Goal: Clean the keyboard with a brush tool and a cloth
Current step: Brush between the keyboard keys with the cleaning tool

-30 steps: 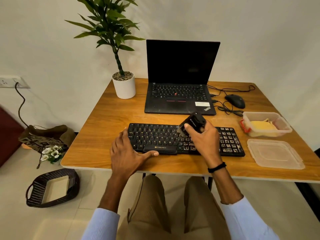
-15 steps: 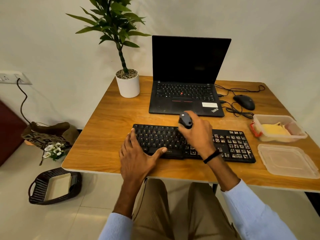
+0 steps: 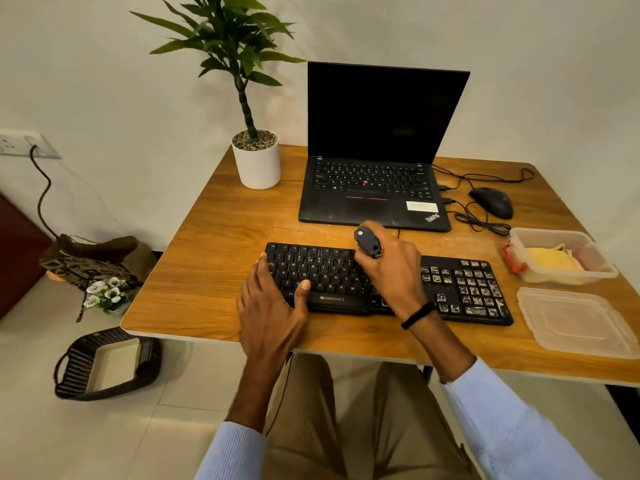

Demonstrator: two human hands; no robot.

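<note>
A black keyboard lies near the front edge of the wooden table; its right-hand keys carry pale debris. My right hand grips a small dark brush tool over the keyboard's middle, and the bristles are hidden behind my fingers. My left hand rests flat at the keyboard's left front corner, thumb on the lower keys. A yellow cloth sits in a clear plastic box at the right.
An open black laptop stands behind the keyboard, a potted plant to its left, a wired mouse and cables to its right. The box's clear lid lies at the front right. A basket sits on the floor.
My right hand has turned the brush tool from tilted with bristles showing to end-up, and drawn it leftward over the middle keys. My left hand stays on the keyboard's left corner. The camera shifted.
</note>
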